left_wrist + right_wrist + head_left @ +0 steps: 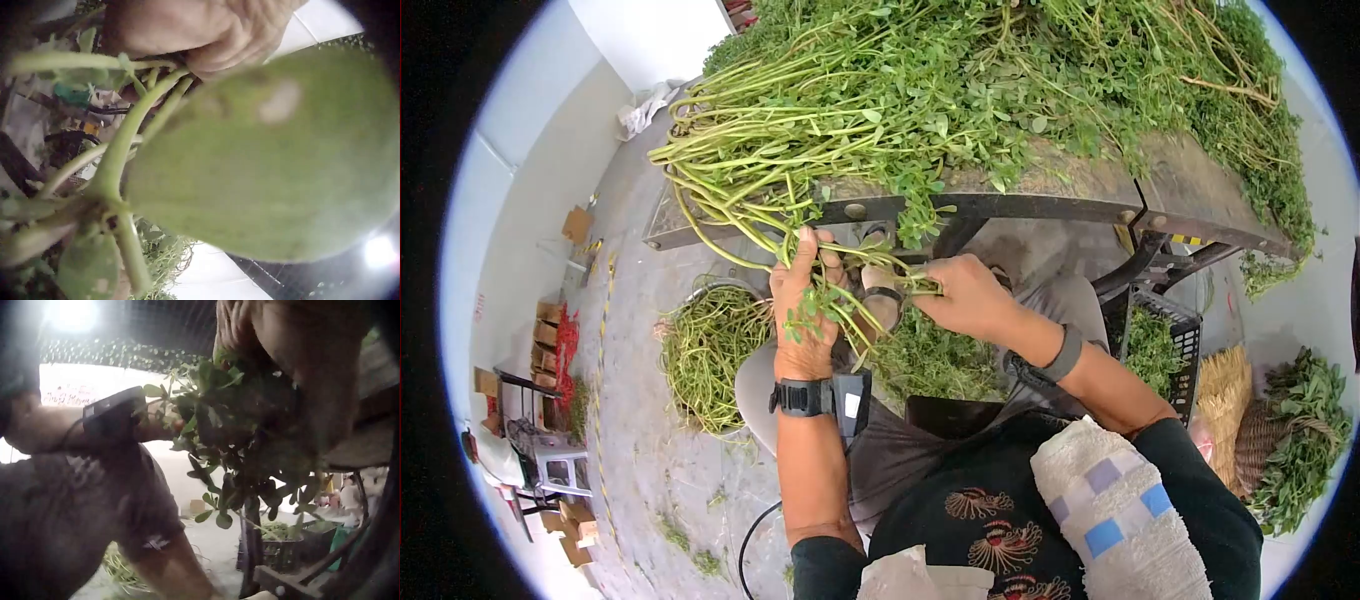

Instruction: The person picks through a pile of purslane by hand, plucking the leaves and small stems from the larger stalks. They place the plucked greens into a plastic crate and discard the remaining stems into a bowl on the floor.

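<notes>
Green leafy stems (pixel 860 310) stretch between the two hands in the head view, just in front of the table edge. The left hand (pixel 805 300) has its thumb and fingers round the stems, leaves hanging over its palm. Fingers of the right hand (pixel 970 297) pinch the other end. Close to the left wrist camera, a large blurred leaf (pixel 269 156) and a forked stem (pixel 119 150) cover much of the hand (pixel 206 31). Leaves (pixel 231 437) hang below the right hand (pixel 294 344) in the right wrist view.
A large heap of greens (pixel 960 90) lies on the table (pixel 1080 180). A round container of trimmed stems (pixel 715 355) stands on the floor at left, with more greens (pixel 935 360) between the legs. A black crate (pixel 1185 340) and a woven basket (pixel 1260 440) stand at right.
</notes>
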